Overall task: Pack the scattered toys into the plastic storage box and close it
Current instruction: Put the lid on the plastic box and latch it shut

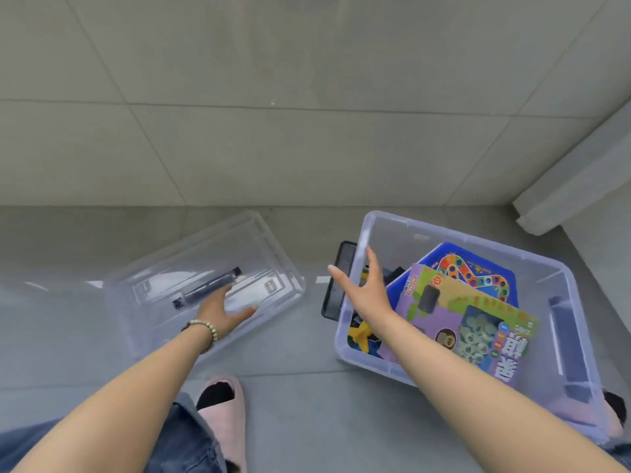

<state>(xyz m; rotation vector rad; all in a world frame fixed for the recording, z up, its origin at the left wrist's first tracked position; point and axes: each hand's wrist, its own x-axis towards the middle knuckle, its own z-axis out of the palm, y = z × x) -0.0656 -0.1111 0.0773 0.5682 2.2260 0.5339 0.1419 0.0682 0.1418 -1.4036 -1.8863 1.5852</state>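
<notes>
Since the toys [478,329] lie inside the plastic storage box [392,233], closing is judged next | lid [246,247]: on the floor left of the box, set aside for loading | left hand [222,312]: fingers spread over the lid's handle, gripping nothing | right hand [362,288]: open, straight-fingered, empty, above the box rim.

**Head view: lid [239,244] off, storage box [386,367] open on the tiled floor [307,336].**
I see the left hand [222,312] open over the clear lid, just beside its dark handle [208,288]; I cannot confirm contact. The right hand [363,288] is held with straight fingers above the storage box's left rim, by the black latch [338,281]. Inside lie a blue game board [478,271], a purple toy carton [471,322] overlapping it, and a yellow toy [362,332].
</notes>
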